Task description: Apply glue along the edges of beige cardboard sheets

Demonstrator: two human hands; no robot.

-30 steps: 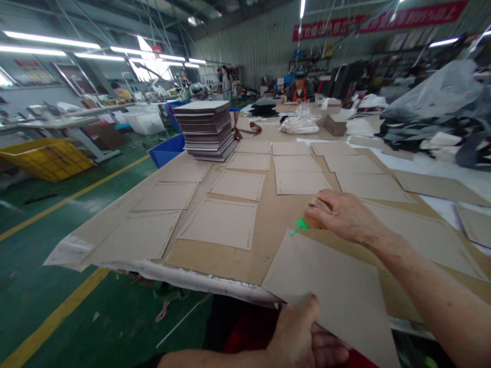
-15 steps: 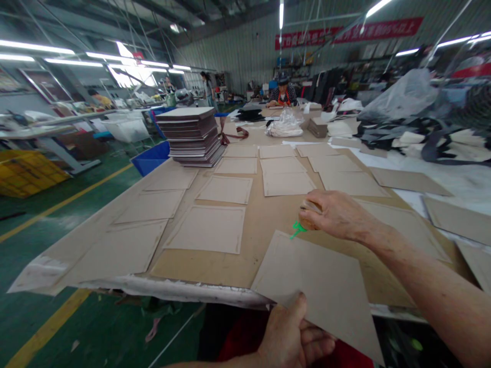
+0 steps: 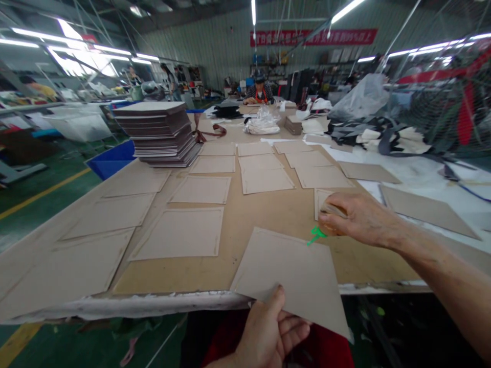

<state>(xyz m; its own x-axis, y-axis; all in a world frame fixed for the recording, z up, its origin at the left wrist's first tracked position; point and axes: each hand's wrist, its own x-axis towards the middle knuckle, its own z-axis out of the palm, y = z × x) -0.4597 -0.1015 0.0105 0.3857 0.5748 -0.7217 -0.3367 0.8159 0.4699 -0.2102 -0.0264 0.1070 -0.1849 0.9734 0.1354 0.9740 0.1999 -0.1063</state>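
My left hand [image 3: 268, 332] pinches the near edge of a grey cardboard sheet [image 3: 291, 271] that juts over the table's front edge. My right hand [image 3: 355, 217] is closed round a small tan object with a green tip [image 3: 316, 235], held just above the sheet's far right corner. I cannot make out what that object is. Several similar grey sheets [image 3: 182, 232] lie in rows on the brown table [image 3: 284, 209].
A tall stack of boards [image 3: 157, 133] stands at the table's far left, with a blue bin [image 3: 111, 159] beside it. A plastic bag [image 3: 263, 123] and dark fabric piles [image 3: 368, 135] lie further back. A person sits at the table's far end [image 3: 259, 92].
The view has swung right. My right hand with the green-tipped object has shifted a little right along the sheet's far edge. My left hand keeps its hold on the sheet.
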